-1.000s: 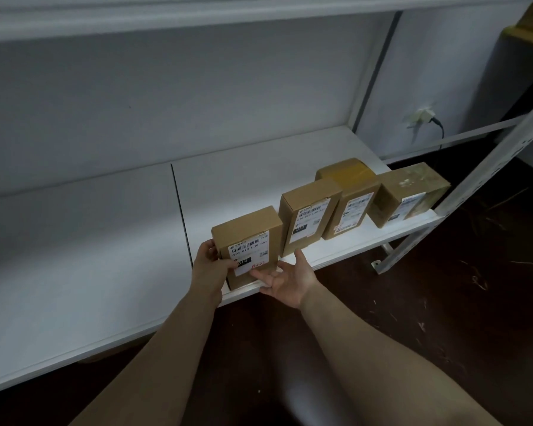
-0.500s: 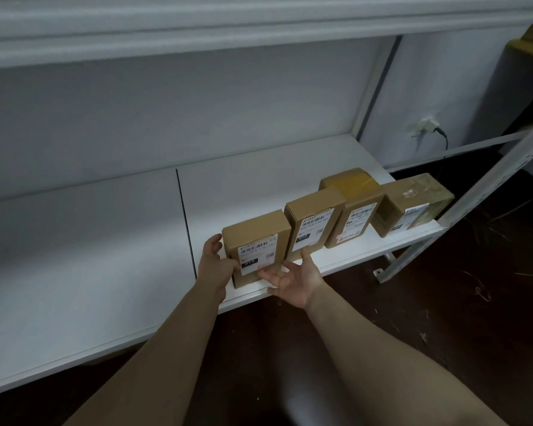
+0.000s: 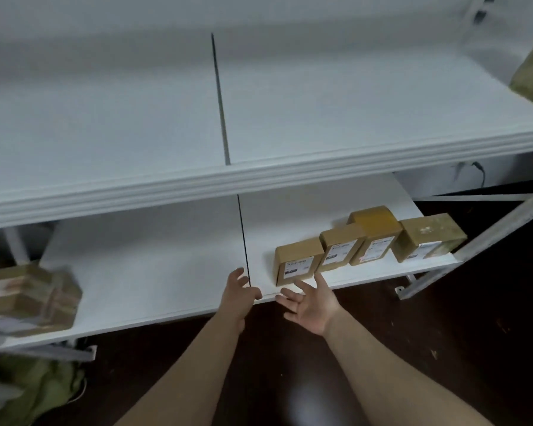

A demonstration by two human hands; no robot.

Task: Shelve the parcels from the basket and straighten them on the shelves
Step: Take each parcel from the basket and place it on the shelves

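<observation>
Four brown parcels stand in a row on the right half of the lower shelf (image 3: pixel 154 272), close to its front edge. The nearest parcel (image 3: pixel 297 262), the second parcel (image 3: pixel 339 249) and the third parcel (image 3: pixel 376 232) stand on end, long axis upright, with their white labels facing out over the front edge. They are packed side by side, each set a little further back than the one to its left. The fourth parcel (image 3: pixel 428 238) is squatter and sits at the right end, its label also facing out and its body turned slightly off the line of the others.

The left hand (image 3: pixel 239 298) is at the shelf's front edge, over the dark seam (image 3: pixel 243 241) between the two boards, fingers loosely curled and holding nothing, left of the nearest parcel and apart from it. The right hand (image 3: pixel 313 305) is palm up with fingers spread and empty, just below and in front of that parcel. Its thumb tip reaches up near the box's lower right corner, though the blur hides whether they touch.

The upper shelf (image 3: pixel 351 118) juts out above and covers the back of the lower one. A blurred taped bundle (image 3: pixel 28 298) lies at the far left of the lower shelf, with a green bag (image 3: pixel 34 392) on the dark floor (image 3: pixel 443 348) beneath. A slanted metal post (image 3: pixel 490 238) stands just right of the fourth parcel.
</observation>
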